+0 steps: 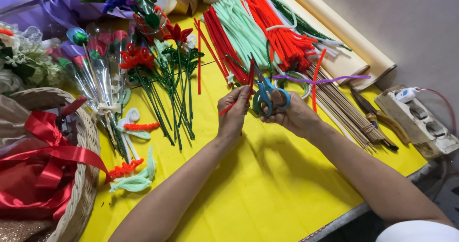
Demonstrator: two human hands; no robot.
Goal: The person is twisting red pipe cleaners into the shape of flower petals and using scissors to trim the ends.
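My left hand (234,112) pinches a red pipe cleaner (249,79) that stands up between its fingers over the yellow table (267,189). My right hand (292,112) grips blue-handled scissors (264,91), whose blades point up and close on the red pipe cleaner. Both hands meet at the middle of the table. A purple pipe cleaner (320,79) lies just behind my right hand.
Bundles of red (282,32) and mint-green pipe cleaners (241,27) lie at the back. Finished pipe-cleaner flowers (162,79) lie to the left, next to a wicker basket (81,175) with red ribbon. Thin wooden sticks (344,108), pliers (377,115) and a power strip (420,120) sit at the right.
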